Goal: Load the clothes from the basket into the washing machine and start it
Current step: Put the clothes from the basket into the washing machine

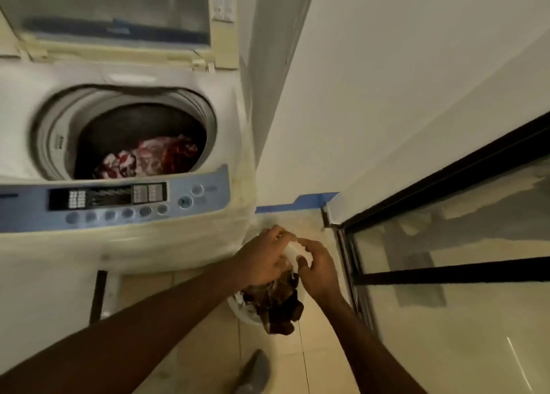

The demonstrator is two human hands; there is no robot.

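A white top-loading washing machine [190,244] stands at the left with its lid [113,12] raised. Red and white patterned clothes [148,158] lie in its drum. Its blue control panel [125,203] faces me. On the floor to the machine's right sits a white basket [238,310], mostly hidden, with dark brown clothes [279,307] in it. My left hand [262,256] and my right hand [318,268] are together just above the basket. Both grip a white garment [297,252] bunched between them.
A white wall runs along the right of the machine, with blue tape [297,204] at its base. A black-framed glass door [446,244] stands at the right. The floor is beige tile [315,364], and a grey slipper [256,370] shows at the bottom.
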